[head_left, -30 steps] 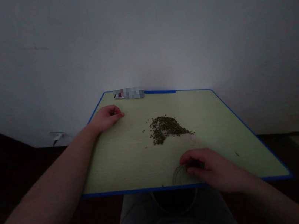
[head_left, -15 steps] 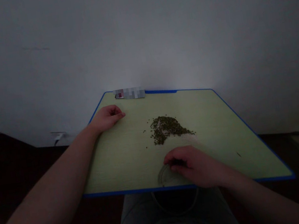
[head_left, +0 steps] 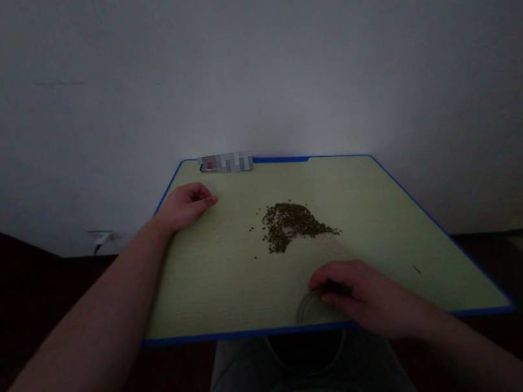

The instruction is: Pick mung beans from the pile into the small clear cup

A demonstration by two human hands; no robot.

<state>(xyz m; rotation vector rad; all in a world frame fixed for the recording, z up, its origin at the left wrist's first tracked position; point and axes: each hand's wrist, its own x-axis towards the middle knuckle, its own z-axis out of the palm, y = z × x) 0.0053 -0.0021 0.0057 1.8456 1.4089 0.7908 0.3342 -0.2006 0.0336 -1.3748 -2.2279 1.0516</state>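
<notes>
A pile of small green beans [head_left: 292,221], like mung beans, lies mid-table with paler grains [head_left: 331,239] at its near right side. At the table's near edge my right hand [head_left: 354,290] is closed on a clear round lid [head_left: 308,310], gripping its rim between thumb and fingers. Part of the lid is hidden behind the hand. My left hand [head_left: 189,205] rests on the left side of the table, left of the pile, with loosely curled fingers and the thumb against them. I see nothing in it.
The pale table [head_left: 215,281] has a blue rim and stands against a wall. A phone-like flat thing [head_left: 226,164], partly blurred, lies at the far left edge. Below the near edge, between the legs, is a dark round container [head_left: 309,349]. A small dark sliver [head_left: 417,270] lies at the right.
My right hand has moved to the right and slightly nearer along the table's front edge, with the clear lid. My left hand and the bean pile look unchanged.
</notes>
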